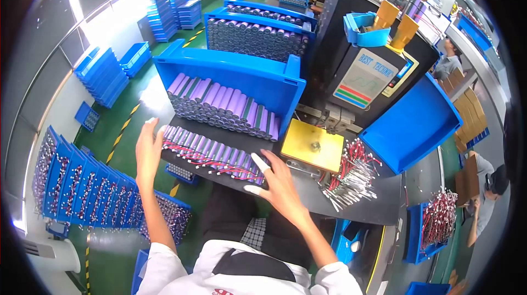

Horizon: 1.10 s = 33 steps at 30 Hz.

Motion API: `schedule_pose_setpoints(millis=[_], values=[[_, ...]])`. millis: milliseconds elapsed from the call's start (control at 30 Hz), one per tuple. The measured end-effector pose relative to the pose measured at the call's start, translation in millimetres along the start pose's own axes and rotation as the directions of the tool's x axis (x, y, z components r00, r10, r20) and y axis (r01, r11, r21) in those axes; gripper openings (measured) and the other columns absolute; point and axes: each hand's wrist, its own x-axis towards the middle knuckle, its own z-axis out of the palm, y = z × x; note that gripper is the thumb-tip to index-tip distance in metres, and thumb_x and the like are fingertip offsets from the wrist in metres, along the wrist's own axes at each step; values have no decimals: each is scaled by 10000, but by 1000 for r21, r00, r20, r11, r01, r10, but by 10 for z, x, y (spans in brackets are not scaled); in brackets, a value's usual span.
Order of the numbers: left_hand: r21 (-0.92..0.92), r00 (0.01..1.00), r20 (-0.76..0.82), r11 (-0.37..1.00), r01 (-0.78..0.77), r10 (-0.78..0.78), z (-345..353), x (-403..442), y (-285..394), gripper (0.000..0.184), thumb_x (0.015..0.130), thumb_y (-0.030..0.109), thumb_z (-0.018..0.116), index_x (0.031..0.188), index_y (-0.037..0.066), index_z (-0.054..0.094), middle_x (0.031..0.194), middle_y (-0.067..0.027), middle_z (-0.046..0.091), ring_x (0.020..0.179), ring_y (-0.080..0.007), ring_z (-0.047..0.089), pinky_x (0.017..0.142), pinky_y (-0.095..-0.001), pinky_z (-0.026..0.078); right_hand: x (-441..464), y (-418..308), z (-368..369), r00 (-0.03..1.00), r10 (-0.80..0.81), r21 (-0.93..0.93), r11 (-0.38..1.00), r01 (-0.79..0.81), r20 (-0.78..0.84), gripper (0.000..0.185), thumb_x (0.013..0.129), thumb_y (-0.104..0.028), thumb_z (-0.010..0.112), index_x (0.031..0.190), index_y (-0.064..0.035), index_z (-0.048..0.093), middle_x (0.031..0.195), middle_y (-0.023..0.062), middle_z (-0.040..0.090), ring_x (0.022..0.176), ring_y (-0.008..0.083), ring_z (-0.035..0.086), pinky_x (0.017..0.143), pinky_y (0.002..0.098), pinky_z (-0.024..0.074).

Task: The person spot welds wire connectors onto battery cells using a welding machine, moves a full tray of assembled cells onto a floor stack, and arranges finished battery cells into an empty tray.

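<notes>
A row of purple battery cells (211, 148) with red and white wires lies along the near edge of the black worktop, in front of me. At its left end is my left hand (147, 155), with fingertips pressed against the end cell. My right hand (281, 184) grips the other end, thumb and forefinger apart around it. White covers show on some fingertips of both hands. Just behind the row, a blue crate (230, 70) stands on its side, holding stacked purple cells (219, 103).
Right of the row stand a machine (362, 78) with a yellow plate (313, 144), a pile of wire leads (351, 177) and a tilted blue bin (414, 125). More cell crates (258, 37) stand behind. Wired packs fill crates (93, 185) at lower left. Co-workers (486, 185) are at right.
</notes>
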Motion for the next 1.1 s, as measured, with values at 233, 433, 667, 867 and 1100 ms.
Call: schedule_pose_setpoints(millis=[233,433,667,867,1100], values=[[35,967,241,996,79,-86,83,-2,-204,274,914,189,626,1057,-39,679,972,-195,674,929,-372,646,844,-434,487,191,16,358,1000,-4,-50,999,3,-9,738,714,-292,809,1370,-96,537,1425,97,481,1292,305,453,1043,456,330],[-2,954,292,997,73,-69,18,101,-149,211,872,139,669,987,-35,702,870,-187,655,796,-335,659,747,-413,494,123,67,305,1000,1,-41,999,-1,18,659,731,-274,785,1323,-78,570,1392,77,504,1265,281,470,1013,457,325],[-126,906,421,987,100,-38,-36,-174,346,224,875,100,669,1046,-44,683,848,-172,598,740,-296,641,695,-382,483,-303,168,-126,1000,16,-124,992,-13,22,694,710,-295,800,1337,-110,568,1366,79,519,1246,287,486,1028,448,337],[-80,933,356,997,-22,50,24,-374,623,245,876,88,661,1098,-11,684,951,-168,614,923,-324,624,828,-418,466,-519,305,-331,999,23,-179,984,-18,30,724,697,-377,814,1346,-166,574,1308,68,549,1189,273,514,991,445,358],[-386,937,252,913,-131,241,-41,-529,1461,308,850,30,649,1154,60,687,1214,-164,613,1134,-341,581,985,-416,442,-533,321,-326,1000,-8,-154,988,6,-18,754,660,-372,835,1337,-163,576,1306,60,554,1160,273,523,950,441,365]])
